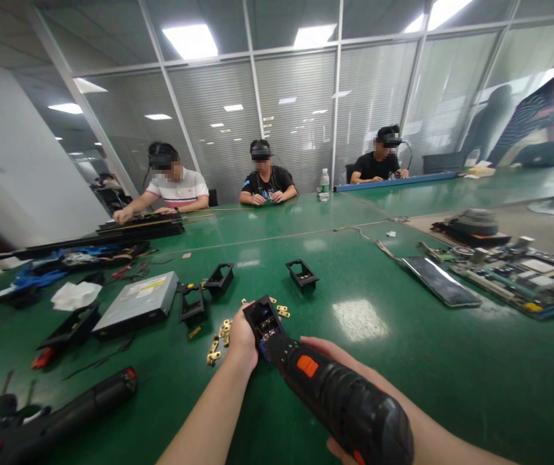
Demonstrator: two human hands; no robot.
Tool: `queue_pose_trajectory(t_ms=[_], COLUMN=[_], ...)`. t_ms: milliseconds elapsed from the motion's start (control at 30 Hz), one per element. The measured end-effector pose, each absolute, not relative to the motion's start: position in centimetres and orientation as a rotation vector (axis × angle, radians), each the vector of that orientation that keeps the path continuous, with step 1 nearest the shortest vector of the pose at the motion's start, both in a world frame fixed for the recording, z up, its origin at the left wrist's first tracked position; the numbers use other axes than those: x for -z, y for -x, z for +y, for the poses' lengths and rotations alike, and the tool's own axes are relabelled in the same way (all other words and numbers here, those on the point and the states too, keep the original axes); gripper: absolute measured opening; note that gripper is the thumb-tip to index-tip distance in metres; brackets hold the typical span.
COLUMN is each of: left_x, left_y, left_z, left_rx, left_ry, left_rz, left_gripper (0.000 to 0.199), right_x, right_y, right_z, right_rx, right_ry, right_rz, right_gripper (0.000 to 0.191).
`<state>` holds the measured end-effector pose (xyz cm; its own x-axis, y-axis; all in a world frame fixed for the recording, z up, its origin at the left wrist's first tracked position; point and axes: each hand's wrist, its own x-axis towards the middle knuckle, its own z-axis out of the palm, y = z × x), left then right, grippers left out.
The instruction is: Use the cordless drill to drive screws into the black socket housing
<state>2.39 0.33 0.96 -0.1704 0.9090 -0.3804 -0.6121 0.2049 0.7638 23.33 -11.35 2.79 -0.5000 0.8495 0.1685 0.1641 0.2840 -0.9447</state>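
Observation:
My left hand (243, 339) is closed around a black rectangular plastic housing (259, 312), tilted so its open side faces me. Gripped in my right hand (328, 349) is a black cordless screwdriver (345, 394) with an orange switch; its front end reaches into the housing, and the bit's tip is hidden. Small brass terminal pieces (215, 355) lie scattered to the left of my left hand, with several more brass pieces (283, 311) just beyond the housing. Similar black housings stand nearby: one (301, 275) farther back, another (219, 279) to the left, and one (192, 305) in front of that.
A silver optical drive (137, 303) lies left on the green table (451, 374). Another black power tool (64, 413) rests at the lower left. Circuit boards (533, 274) and a dark flat screen (439, 281) are on the right. Several people sit across the table; a water bottle (324, 186) stands there.

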Motion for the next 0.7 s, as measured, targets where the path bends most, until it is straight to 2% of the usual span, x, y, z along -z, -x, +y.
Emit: queue_pose_trajectory(t_ms=[133, 233, 400, 467, 567, 700], left_x=[-0.7, -0.6, -0.7, -0.8, -0.8, -0.7], left_y=[-2.4, -2.4, -2.4, -2.4, -2.4, -2.3], left_z=[0.3, 0.3, 0.4, 0.3, 0.3, 0.4], left_rx=[-1.414, -1.436, -1.384, -1.385, -1.382, -1.372], left_ry=[-0.500, -0.518, -0.497, -0.473, -0.437, -0.434], left_rz=[1.151, 1.157, 1.159, 1.157, 1.134, 1.136], left_gripper=[0.019, 0.016, 0.024, 0.024, 0.023, 0.024], right_x=[-2.9, -3.3, -4.5, -5.2, -6.2, -6.9], right_y=[-23.7, -24.0, -24.0, -23.9, -23.7, -23.4], right_z=[-10.7, -10.8, -11.7, -12.1, -12.7, -13.3], right_rx=[-1.327, -1.390, -1.356, -1.350, -1.347, -1.348], right_ry=[0.937, 0.978, 0.902, 0.882, 0.851, 0.841], right_rz=[-1.864, -1.848, -1.824, -1.815, -1.811, -1.820], right_gripper=[0.090, 0.091, 0.090, 0.079, 0.049, 0.037])
